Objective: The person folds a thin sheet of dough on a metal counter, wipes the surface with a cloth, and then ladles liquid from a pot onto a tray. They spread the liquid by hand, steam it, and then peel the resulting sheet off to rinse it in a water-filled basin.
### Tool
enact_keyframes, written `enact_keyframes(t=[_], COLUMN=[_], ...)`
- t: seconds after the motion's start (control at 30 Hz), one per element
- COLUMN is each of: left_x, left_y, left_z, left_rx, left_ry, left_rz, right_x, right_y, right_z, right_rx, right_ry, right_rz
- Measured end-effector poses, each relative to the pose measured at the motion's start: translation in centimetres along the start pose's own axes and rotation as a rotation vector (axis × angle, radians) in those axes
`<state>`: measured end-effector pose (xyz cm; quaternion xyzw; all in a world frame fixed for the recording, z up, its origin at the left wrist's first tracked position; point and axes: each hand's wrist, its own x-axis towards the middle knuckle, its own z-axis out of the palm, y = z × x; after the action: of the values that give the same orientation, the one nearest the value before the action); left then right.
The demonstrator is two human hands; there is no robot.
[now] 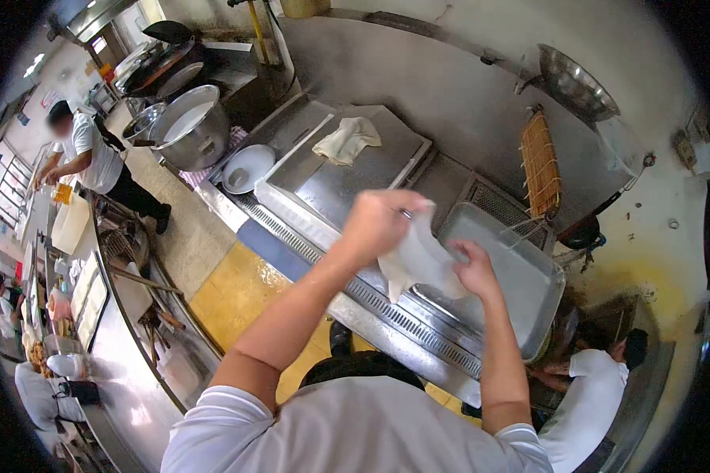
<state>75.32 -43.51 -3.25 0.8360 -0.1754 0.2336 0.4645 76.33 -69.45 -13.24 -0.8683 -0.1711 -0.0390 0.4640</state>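
My left hand [380, 226] is closed on the upper corner of a thin white cloth [424, 254], which hangs in loose folds. A small metallic bit shows at its fingers, too small to name. My right hand [475, 270] is curled at the cloth's right edge, thumb raised, seemingly gripping it. Beneath the cloth lies a rectangular metal tray [521, 284] with a pale grey, wet-looking surface. Left of the tray is a flat steel lid [331, 189] with a crumpled cream cloth [347, 140] on it.
A large steel pot [193, 130] and a white plate [248, 169] stand left. A rolled bamboo mat [540, 165] and a steel bowl [576, 83] are by the back wall. One co-worker [95, 150] stands far left; another [592, 402] bends at lower right.
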Motion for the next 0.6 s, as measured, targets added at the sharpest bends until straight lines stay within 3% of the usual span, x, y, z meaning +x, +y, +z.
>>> enact_keyframes(t=[0.03, 0.13, 0.23, 0.3, 0.4, 0.47, 0.57, 0.6], left_x=[-0.3, 0.2, 2.0, 2.2, 0.9, 0.5, 1.3, 2.1], left_y=[1.0, 2.9, 2.9, 1.9, -1.6, -1.5, 0.5, 1.7], left_z=[1.4, 0.9, -3.8, -4.8, -1.7, 2.9, 7.6, 8.1], left_rx=[-0.006, -0.048, -0.023, 0.026, 0.007, -0.140, -0.262, -0.284], left_ry=[-0.049, -0.078, 0.055, 0.130, 0.056, -0.082, -0.264, -0.282], left_rz=[0.064, 0.156, 0.050, 0.010, 0.040, 0.019, -0.178, -0.236], right_x=[0.8, 1.1, -1.1, -4.0, -3.3, -1.6, 0.8, 1.1], right_y=[-2.6, -6.8, 0.9, 13.8, 5.7, 4.2, -6.9, -7.2], right_z=[0.6, 1.0, 1.6, 1.9, -2.1, -1.4, -1.6, -2.4], right_rx=[0.084, 0.397, -0.060, -0.163, -0.095, 0.354, 0.618, 0.414], right_ry=[0.124, -0.061, -0.078, 0.056, -0.135, 0.073, 0.218, 0.221], right_rz=[-0.199, 0.140, 0.183, 0.169, 0.384, 0.137, 0.069, 0.116])
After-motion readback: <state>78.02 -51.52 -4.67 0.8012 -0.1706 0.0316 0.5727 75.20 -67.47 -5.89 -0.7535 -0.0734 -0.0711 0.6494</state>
